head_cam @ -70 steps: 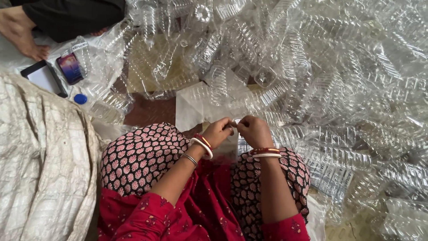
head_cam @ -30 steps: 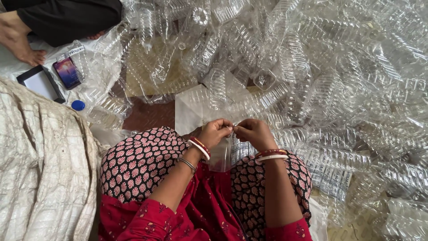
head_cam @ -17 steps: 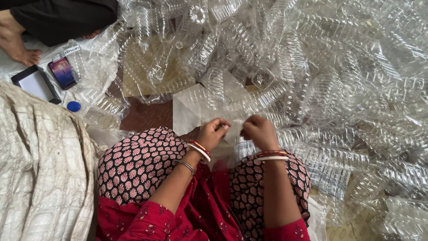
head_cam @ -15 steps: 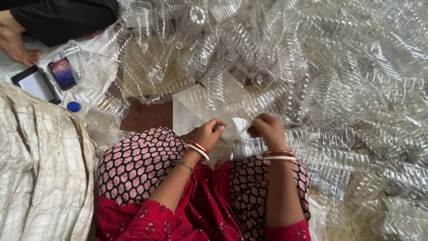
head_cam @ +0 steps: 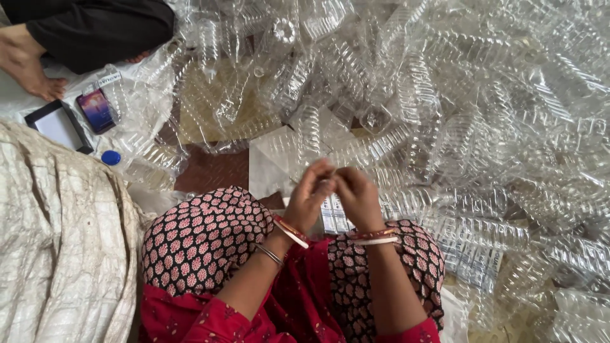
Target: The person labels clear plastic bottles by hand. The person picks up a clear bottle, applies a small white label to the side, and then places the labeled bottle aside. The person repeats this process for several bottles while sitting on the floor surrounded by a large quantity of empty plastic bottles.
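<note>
My left hand (head_cam: 311,194) & right hand (head_cam: 356,194) are up together over my lap, fingertips touching, pinching some small clear bit between them; can't tell exactly what it is, too small. Just behind the hands lies a clear plastic bottle (head_cam: 309,136), long axis running away from me, abt equally near both hands, maybe a shade closer to the left. Under my wrists sits a strip of printed label film (head_cam: 332,215) on my patterned knees. Beyond & to the right, a big heap of crushed clear bottles (head_cam: 483,108) covers the floor. Far left: woven sack (head_cam: 57,241), blue cap (head_cam: 110,157), phone (head_cam: 96,110), another person's foot (head_cam: 28,70).
</note>
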